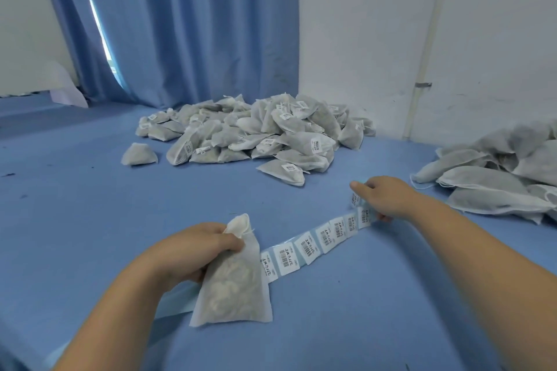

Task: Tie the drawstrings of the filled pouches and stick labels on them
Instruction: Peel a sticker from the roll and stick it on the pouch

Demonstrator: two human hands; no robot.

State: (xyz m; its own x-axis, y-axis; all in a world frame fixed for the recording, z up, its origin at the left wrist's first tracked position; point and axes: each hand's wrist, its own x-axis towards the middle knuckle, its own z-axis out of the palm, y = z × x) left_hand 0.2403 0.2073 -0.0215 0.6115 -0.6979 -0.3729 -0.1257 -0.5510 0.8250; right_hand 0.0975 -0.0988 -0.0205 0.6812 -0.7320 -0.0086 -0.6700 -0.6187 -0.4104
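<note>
Closest in, the left hand's (196, 250) fingers (232, 242) were curled round the gathered neck of a filled pouch (235, 289), thumb pressed across the front, so the pouch hung from that grip with its lower edge on the blue counter (90, 205); its mouth looked drawn shut, though the knot itself was too small to read. Further out, the right hand (388, 196) reached to the far end of the label strip (310, 245), its fingers (357, 185) closed on the strip there, forefinger laid along the top and the rest tucked beneath; whether one label was already lifted free of the backing could not be told. The strip ran flat across the counter from that hand to just behind the pouch, barcoded labels side by side. Beyond, a pile of labelled pouches (256, 132) lay against the curtain (196, 24) and wall (361, 24); a second heap of pouches (494, 181), no labels showing, sat at the right edge. By my judgement the tying of this pouch was done and the labelling step was in hand; the next move would call for peeling one label cleanly, carrying it to the pouch face, and pressing it flat while the left hand steadied the cloth.
</note>
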